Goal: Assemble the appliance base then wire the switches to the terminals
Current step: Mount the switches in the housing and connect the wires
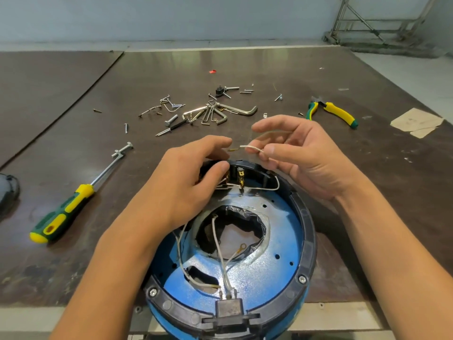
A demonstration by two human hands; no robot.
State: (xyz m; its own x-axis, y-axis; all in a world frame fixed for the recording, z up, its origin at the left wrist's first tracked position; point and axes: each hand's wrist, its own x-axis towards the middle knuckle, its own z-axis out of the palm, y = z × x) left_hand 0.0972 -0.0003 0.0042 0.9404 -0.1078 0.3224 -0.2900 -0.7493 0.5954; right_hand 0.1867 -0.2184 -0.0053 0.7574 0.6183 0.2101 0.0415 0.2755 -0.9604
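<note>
Working at the near edge of the counter [269, 77], the person has the round blue base [277, 241] lying open side up, switches [239, 177] at its far rim and a black socket [229, 309] at the near one. A screwdriver [63, 212] lies to the left, pliers [331, 111] far right, hex keys [220, 114] and loose screws [166, 106] beyond the hands. The left hand [188, 182] curls over the switches and hides part of them; a brass terminal [232, 150] shows by its fingertips, but I can't tell if it grips it. The right hand [301, 155] pinches a white wire [255, 149], which runs crosswise with its free end pointing left at that terminal.
</note>
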